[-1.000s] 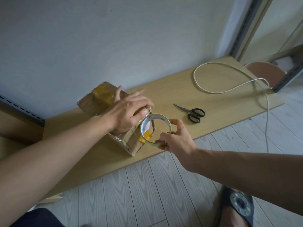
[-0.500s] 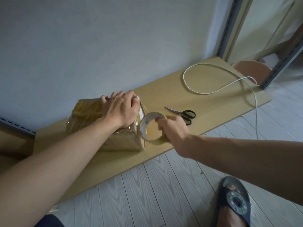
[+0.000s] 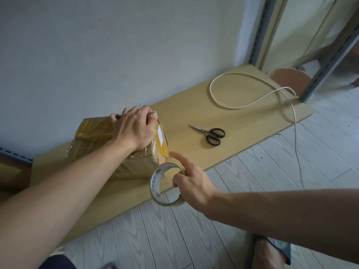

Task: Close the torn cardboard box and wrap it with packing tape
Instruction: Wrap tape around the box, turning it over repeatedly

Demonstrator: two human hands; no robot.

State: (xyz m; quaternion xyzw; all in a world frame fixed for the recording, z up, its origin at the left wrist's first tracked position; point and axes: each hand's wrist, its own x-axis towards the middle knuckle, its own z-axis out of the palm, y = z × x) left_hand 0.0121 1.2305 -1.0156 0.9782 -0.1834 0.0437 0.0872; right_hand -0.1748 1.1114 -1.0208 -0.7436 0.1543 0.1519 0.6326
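Note:
A small cardboard box [image 3: 93, 140], wrapped in shiny clear tape with yellow patches, lies on the low wooden board [image 3: 242, 121]. My left hand [image 3: 134, 129] presses on the box's top at its right end, with fingers curled over the far edge. My right hand [image 3: 191, 181] holds the roll of clear packing tape [image 3: 159, 186] just off the box's near right corner, index finger stretched out. A strip of tape runs from the roll up to the box's right face.
Black-handled scissors [image 3: 210, 133] lie on the board to the right of the box. A white cable [image 3: 233, 90] loops across the board's far right end and hangs down to the floor. A sandalled foot [image 3: 272, 251] is at the bottom right.
My right hand has drawn the tape roll down and toward me, away from the box's right face. My left hand stays on the box's top.

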